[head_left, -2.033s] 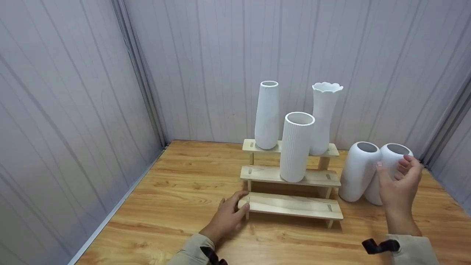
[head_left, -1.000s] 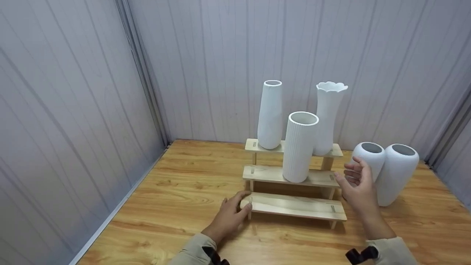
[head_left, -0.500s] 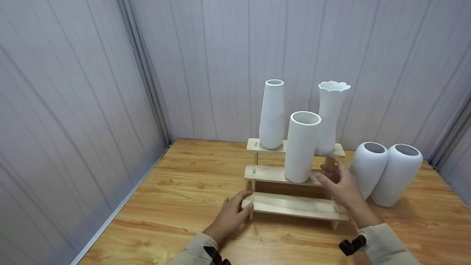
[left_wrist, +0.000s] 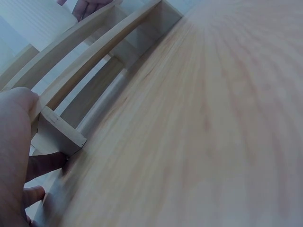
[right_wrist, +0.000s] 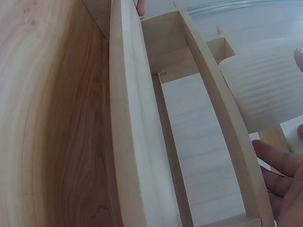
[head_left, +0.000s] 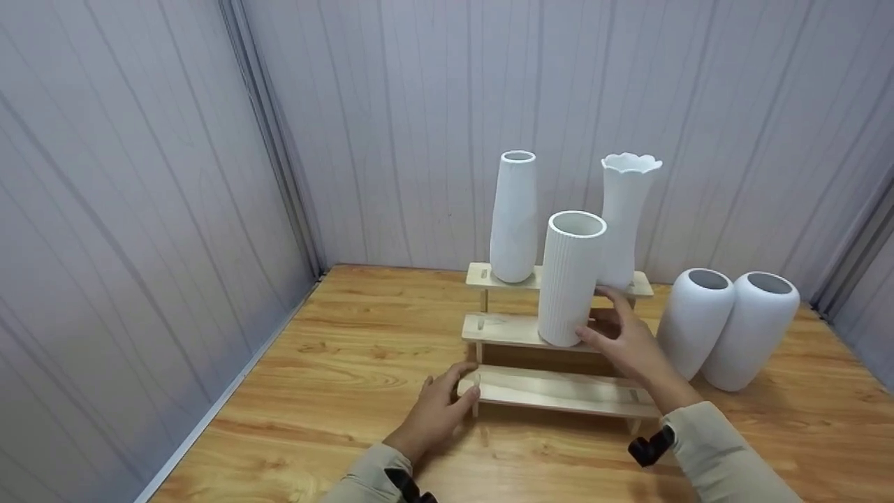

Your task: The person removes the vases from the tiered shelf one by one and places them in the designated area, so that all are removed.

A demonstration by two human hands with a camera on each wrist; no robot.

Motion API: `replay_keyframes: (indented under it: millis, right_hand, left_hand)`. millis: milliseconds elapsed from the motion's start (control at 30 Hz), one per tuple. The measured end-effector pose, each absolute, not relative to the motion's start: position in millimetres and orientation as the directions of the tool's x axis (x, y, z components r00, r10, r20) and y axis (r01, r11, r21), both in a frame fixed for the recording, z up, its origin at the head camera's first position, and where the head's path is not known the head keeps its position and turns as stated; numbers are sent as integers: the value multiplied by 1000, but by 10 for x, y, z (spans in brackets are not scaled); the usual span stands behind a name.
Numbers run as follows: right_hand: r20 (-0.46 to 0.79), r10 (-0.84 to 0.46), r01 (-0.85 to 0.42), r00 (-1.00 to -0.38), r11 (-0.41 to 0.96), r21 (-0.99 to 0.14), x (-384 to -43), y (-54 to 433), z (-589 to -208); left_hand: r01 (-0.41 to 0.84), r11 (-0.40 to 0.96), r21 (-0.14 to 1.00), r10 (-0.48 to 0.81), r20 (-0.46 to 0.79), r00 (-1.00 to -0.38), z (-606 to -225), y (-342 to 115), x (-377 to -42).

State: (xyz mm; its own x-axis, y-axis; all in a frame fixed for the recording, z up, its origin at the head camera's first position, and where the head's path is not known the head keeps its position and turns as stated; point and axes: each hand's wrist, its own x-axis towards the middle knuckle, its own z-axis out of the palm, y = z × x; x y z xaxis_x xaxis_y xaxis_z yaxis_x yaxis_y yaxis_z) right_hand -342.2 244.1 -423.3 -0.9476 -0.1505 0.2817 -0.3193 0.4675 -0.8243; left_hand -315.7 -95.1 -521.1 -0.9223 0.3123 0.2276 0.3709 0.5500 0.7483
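Note:
My left hand (head_left: 433, 412) grips the left end of the lowest step of a pale wooden three-tier display stand (head_left: 552, 391), thumb (left_wrist: 21, 97) over the front corner. On the middle step, a white ribbed cylindrical vase (head_left: 567, 286) stands upright. Around its lower right side, my right hand (head_left: 632, 349) holds it, thumb at the front and forefinger partly behind. The right wrist view catches fingers (right_wrist: 281, 161) close beside the base of the vase. A tapered white vase (head_left: 513, 223) and a white vase with a scalloped rim (head_left: 620, 216) occupy the top step.
Two rounded white vases (head_left: 697, 321) stand side by side on the wood-grain table (head_left: 328, 377), right of the stand and near my right forearm. A pale panelled wall (head_left: 391, 140) rises behind the table, with another on the left.
My right hand has come left from beside the two rounded vases to the ribbed vase. My left hand has stayed on the stand, and the vases have not visibly moved.

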Motion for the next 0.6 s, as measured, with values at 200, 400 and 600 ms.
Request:
replay_keyframes:
  millis: [200,400,600]
  right_hand:
    - [284,-132,-311,-950,515,-799,-3475,2391,-4259]
    - [225,-156,-273,-962,471,-839,-3517,2323,-4228]
    - [225,-170,-276,-960,409,-870,-3571,2254,-4211]
  left_hand:
    - [392,540,745,328,242,-913,-5219,-951,-3168]
    - [396,548,737,320,252,-913,-5224,-948,-3172]
    - [390,546,741,319,247,-915,-5222,-951,-3158]
